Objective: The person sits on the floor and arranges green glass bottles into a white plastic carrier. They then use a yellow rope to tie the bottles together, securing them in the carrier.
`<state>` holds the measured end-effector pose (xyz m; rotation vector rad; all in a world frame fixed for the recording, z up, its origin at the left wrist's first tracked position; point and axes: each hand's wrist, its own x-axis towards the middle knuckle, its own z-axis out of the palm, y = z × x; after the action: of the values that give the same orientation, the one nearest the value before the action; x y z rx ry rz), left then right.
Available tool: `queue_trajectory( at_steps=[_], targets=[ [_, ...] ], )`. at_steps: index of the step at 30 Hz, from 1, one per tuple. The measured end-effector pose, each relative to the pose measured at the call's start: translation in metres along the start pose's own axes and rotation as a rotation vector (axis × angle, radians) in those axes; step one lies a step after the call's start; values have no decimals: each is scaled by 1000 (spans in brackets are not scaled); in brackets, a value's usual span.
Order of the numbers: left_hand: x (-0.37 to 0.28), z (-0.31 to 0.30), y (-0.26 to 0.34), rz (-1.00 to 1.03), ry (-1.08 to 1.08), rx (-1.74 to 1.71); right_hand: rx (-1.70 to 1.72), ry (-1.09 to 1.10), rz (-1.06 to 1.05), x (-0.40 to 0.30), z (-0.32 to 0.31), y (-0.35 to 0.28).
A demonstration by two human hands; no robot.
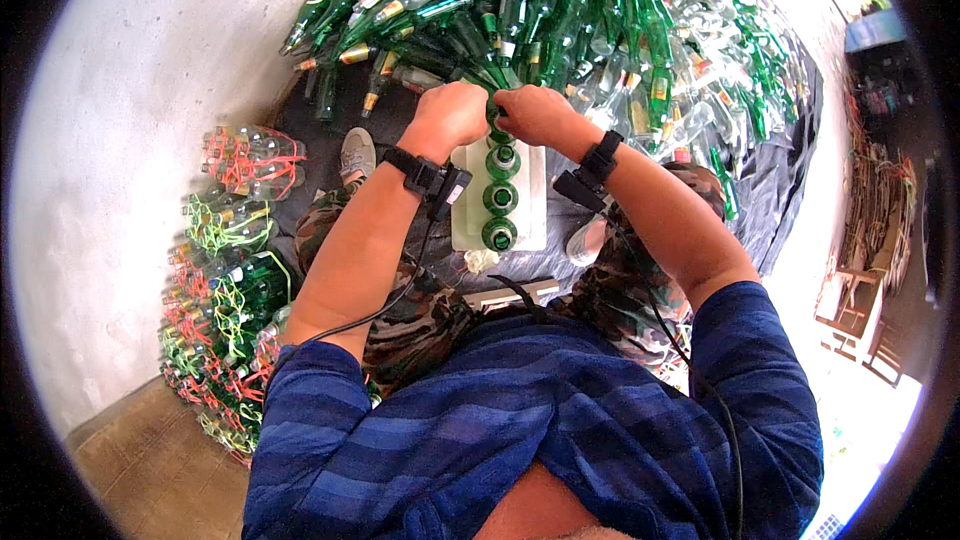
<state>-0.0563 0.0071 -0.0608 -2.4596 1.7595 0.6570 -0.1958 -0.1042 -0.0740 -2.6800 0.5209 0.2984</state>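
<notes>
Several green glass bottles (502, 161) stand upright in one row on a white board (535, 202), mouths facing up at me. My left hand (452, 112) is at the row's far end, knuckles up, its fingers curled out of sight. Close beside it, my right hand (536, 112) has its bent fingertips against the farthest visible green bottle (496, 120). That bottle is partly covered by both hands. Whether either hand grips it or another bottle cannot be made out.
A large heap of loose green and clear bottles (570, 15) lies beyond my hands on a black sheet (780, 195). Bottle bundles tied with red and yellow-green cord (251, 161) stack along the white wall (112, 165) at left. A crumpled pale scrap (480, 261) lies by the board's near edge.
</notes>
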Motion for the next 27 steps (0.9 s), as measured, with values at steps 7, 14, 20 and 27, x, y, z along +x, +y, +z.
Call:
queue_trajectory(
  at_steps=[7, 14, 20, 27],
  targets=[
    [-7, -12, 0, 25, 39, -34, -16, 9, 7, 4, 1, 4],
    [-7, -11, -5, 35, 50, -32, -49, 21, 1, 2, 5, 7],
    [-12, -16, -7, 56, 102, -71, -64, 80, -23, -3, 7, 7],
    [-14, -25, -16, 5, 157, -126, -76, 15, 12, -7, 0, 15]
  ],
)
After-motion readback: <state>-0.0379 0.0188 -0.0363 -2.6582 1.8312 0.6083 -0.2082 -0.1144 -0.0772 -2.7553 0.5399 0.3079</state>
